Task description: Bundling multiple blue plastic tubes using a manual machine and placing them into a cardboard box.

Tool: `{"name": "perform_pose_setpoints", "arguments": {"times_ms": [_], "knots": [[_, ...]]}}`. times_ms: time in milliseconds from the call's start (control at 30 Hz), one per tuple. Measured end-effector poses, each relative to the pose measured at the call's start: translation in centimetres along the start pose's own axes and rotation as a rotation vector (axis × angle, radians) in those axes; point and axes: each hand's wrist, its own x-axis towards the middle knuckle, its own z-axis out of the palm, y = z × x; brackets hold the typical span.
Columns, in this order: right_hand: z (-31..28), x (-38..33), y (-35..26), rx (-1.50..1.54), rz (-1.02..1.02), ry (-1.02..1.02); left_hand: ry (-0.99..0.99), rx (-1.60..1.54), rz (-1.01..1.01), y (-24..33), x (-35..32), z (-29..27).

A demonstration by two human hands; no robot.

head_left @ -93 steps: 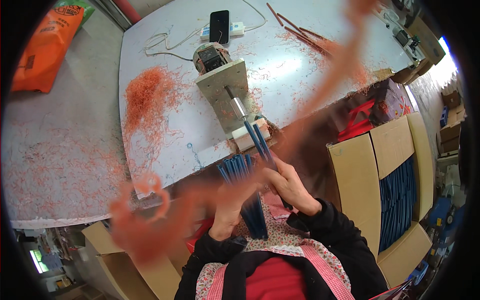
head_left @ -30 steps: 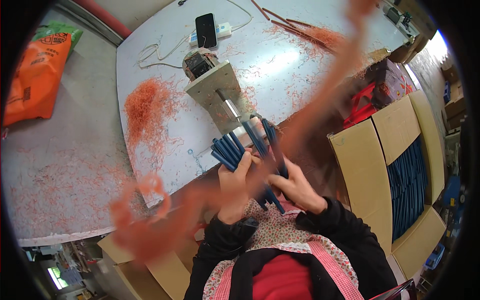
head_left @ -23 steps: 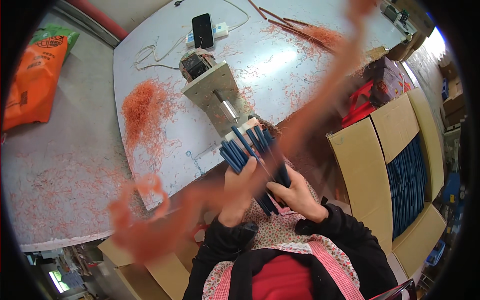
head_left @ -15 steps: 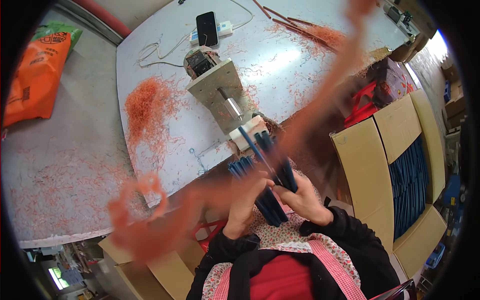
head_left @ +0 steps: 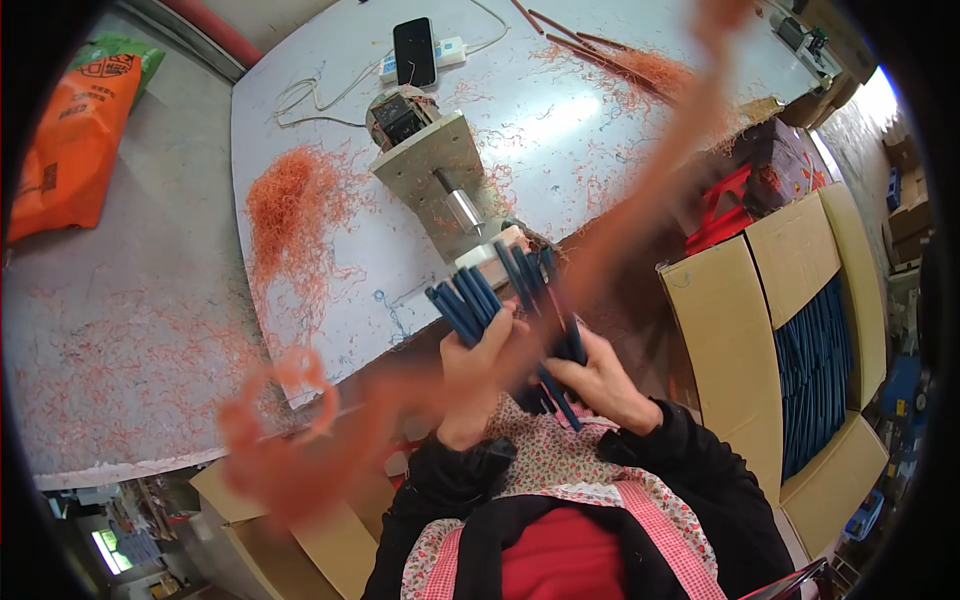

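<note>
My left hand [head_left: 472, 375] is closed round a bundle of dark blue rods [head_left: 462, 302], whose far ends fan out toward the table edge. Close on its right, my right hand [head_left: 608, 385] grips a second bundle of dark blue rods [head_left: 527, 268]. One blue rod [head_left: 560, 398] slants down between the two hands, over my flowered apron. Just beyond the rods stands a small motor-driven machine with a metal spindle [head_left: 461, 208] and a white block [head_left: 482, 252] below it. A blurred orange-red strand [head_left: 640, 225] close to the camera crosses the view and partly covers my left hand.
Orange shavings [head_left: 290, 215] lie heaped on the white table [head_left: 370, 290]. Brown-red rods [head_left: 600, 58] and a phone [head_left: 414, 52] are farther back. At right, an open carton [head_left: 725, 350] holds many blue rods [head_left: 815, 370]. An orange bag [head_left: 80, 140] lies at far left.
My left hand has moved up and left with its rods, whose far ends now spread farther toward the table. The two bundles stand farther apart; my right hand has barely moved.
</note>
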Motion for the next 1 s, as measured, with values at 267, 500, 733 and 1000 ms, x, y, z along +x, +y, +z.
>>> {"name": "perform_pose_setpoints", "arguments": {"times_ms": [267, 500, 733, 1000], "knots": [[0.0, -0.8, -0.6, 0.006, -0.018, 0.015, -0.105, -0.106, 0.086, -1.8, 2.0, 0.6], [0.1, 1.6, 0.1, -0.003, -0.086, 0.068, -0.059, -0.108, 0.113, -2.3, 3.4, 0.5], [0.3, -0.4, 0.4, -0.086, -0.032, 0.108, -0.031, -0.029, 0.059, -3.2, 2.0, -0.1], [0.1, 1.8, -1.1, -0.041, -0.021, 0.040, -0.067, -0.065, 0.125, -0.9, 2.9, 1.0]]}}
